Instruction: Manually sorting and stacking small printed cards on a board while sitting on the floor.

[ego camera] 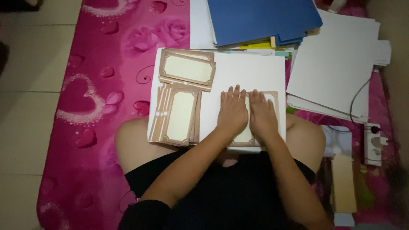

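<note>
Pressing flat, side by side, on one brown-bordered cream card (275, 99): left hand (232, 111) and right hand (263, 117), both palm down, fingers stretched toward twelve o'clock, thumbs nearly touching, pinching nothing. Lying under both palms, that card, at the five o'clock corner of one white board (247, 72) resting across the lap. Sitting at ten o'clock on the board, a short stack of landscape cards (187, 68), at least two by the edges showing. Leaning at eight o'clock, a fanned stack of upright cards (179, 115), several, exact count impossible to tell. Lying at twelve o'clock beyond the board, blue folders (262, 19), at least two, over coloured sheets. Spreading at two o'clock, a pile of white sheets (336, 64). Sitting at four o'clock, one white power strip (374, 142) with one black cable. Covering the floor beneath, one pink heart-patterned mat (98, 89).
</note>
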